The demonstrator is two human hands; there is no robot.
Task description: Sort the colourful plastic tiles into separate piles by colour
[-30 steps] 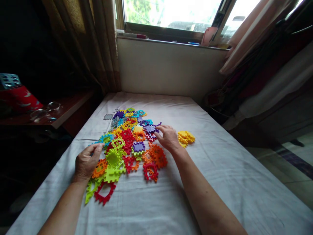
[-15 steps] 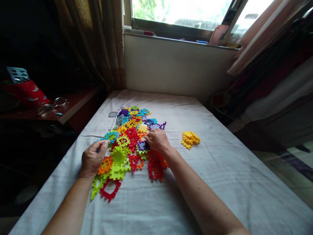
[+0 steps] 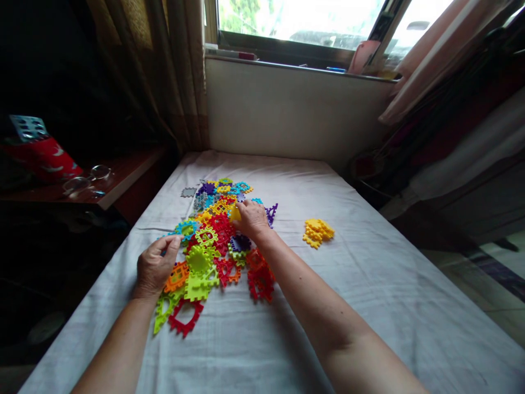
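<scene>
A heap of colourful interlocking plastic tiles with toothed edges lies on the sheet; a red frame tile [image 3: 185,317] is at its near end. My right hand [image 3: 252,220] reaches over the heap's right side, thumb and fingers closed on a yellow tile [image 3: 235,214], partly hidden by the hand. My left hand [image 3: 158,264] rests at the heap's left edge with its fingers curled together, beside a blue tile [image 3: 186,229] and an orange tile [image 3: 177,277]. Whatever its fingertips hold, if anything, is hidden. Apart from the heap, to the right, sits a small pile of yellow tiles [image 3: 318,232].
The bed-like surface [image 3: 369,306] has a pale, wrinkled sheet. On the left stands a dark wooden table [image 3: 135,169] with glasses [image 3: 88,179] and a red container [image 3: 45,158]. A wall and window lie beyond; clothes hang at the right.
My right hand has moved slightly away from me and left, from near the dark purple tile onto the yellow tile. My left hand stays in place.
</scene>
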